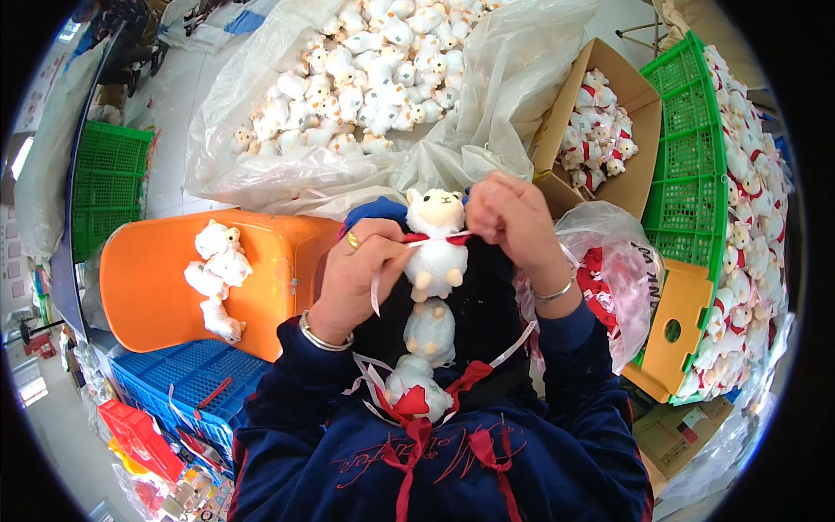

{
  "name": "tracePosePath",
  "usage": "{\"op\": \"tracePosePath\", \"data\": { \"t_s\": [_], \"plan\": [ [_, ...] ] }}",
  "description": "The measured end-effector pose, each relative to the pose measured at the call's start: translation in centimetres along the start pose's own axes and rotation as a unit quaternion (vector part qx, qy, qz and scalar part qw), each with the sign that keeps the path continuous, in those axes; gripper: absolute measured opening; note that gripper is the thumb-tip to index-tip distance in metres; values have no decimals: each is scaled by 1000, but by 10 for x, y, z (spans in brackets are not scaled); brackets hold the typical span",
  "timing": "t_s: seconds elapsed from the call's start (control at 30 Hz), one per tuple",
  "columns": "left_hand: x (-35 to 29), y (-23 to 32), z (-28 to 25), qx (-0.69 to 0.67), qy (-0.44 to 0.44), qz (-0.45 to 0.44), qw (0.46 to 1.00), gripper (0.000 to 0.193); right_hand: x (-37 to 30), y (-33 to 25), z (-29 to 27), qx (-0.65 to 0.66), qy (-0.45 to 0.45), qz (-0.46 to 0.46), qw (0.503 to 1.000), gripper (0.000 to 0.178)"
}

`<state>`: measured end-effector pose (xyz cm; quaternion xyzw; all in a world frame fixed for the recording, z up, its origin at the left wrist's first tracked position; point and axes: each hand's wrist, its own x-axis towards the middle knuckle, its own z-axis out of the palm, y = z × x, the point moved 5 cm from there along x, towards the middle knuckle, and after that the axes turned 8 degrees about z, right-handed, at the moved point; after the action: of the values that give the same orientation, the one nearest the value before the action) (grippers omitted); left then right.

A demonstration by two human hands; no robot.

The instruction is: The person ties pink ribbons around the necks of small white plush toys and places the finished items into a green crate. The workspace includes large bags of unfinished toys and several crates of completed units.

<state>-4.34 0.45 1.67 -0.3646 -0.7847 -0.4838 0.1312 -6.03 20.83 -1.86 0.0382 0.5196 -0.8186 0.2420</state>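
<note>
Head view: a wide plastic sheet [217, 165] cradles a heap of white plush toys [374, 74] beyond the lap.
Green crate [687, 187]: at the right, beside toys with red at their necks.
Orange chair [139, 283]: at the left, bearing a few bare toys [217, 257].
Cardboard box [645, 109]: holds more toys with red on them.
Left hand [358, 271]: fingers pinched narrow on the white ribbon [377, 293], beside the toy's neck.
Right hand [513, 217]: fingers closed on the ribbon's other side, near the toy's head.
Plush toy in hand [437, 261]: face up over the lap, between both hands, above two other toys [430, 332].
Red neckpiece [417, 237]: at its neck, under the ribbon.
Ribbon step: seemingly being tied at the neck; the next move likely calls for an even pull, keeping the red centred.
</note>
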Motion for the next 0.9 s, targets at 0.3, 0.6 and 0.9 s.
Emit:
{"op": "tracePosePath", "data": {
  "t_s": [0.3,0.6,0.9],
  "plan": [
    [7,0,-1,-8,11,-37,999,24,-12,0,19,-207,65,-51,975,19],
    [7,14,-2,-39,-26,-36,998,21,-23,-17,40,-412,65,-75,906,19],
    [2,18,-1,-239,-75,-159,955,14,-34,-1,48,-411,120,-130,894,11]
  ]
}}
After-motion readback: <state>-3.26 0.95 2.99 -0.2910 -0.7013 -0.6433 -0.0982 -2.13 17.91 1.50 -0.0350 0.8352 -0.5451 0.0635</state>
